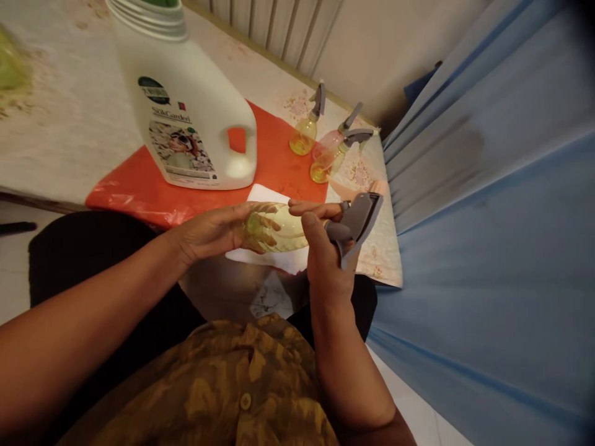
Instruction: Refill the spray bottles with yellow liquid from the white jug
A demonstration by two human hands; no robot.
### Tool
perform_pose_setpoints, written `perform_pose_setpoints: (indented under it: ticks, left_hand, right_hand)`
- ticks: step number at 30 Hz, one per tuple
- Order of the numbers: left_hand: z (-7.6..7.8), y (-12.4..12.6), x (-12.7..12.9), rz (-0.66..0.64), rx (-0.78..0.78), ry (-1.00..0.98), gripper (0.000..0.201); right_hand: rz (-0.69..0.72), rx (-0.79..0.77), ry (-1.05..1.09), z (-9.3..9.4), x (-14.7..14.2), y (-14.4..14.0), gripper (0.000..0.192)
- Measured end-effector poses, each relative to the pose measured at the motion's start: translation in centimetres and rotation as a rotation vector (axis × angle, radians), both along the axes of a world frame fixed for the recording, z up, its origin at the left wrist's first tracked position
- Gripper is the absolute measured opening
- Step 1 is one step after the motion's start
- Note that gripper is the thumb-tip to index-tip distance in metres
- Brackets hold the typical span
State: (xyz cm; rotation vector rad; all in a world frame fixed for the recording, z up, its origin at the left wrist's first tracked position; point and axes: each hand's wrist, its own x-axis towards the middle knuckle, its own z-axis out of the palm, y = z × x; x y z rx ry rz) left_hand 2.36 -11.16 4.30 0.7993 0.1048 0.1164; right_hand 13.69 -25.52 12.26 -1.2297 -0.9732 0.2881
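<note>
Between my two hands a clear yellowish spray bottle (292, 224) lies on its side, its grey trigger head (360, 220) toward the right. My left hand (227, 228) is closed around the base end; its fingers show through the clear plastic. At the neck end my right hand (328, 248) is wrapped round the bottle just below the trigger head, thumb on top. Beneath the bottle is a white sheet (242, 253), partly covered by it and my hands.
A large white jug (186, 118) stands on a red plastic sheet (125, 186) at the back left. Several spray bottles with grey triggers, one yellow (304, 136), stand at the back right. The table (60, 148) has a floral cover. A blue curtain (488, 248) hangs along the right side.
</note>
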Motion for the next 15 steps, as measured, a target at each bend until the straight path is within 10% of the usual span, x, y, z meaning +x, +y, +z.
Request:
perform_pose_setpoints:
  ticks: [15]
  left_hand:
    - [0.4, 0.2, 0.2, 0.019, 0.208, 0.191, 0.066]
  right_hand:
    - [0.021, 0.015, 0.090, -1.5, 1.3, -0.5, 0.010]
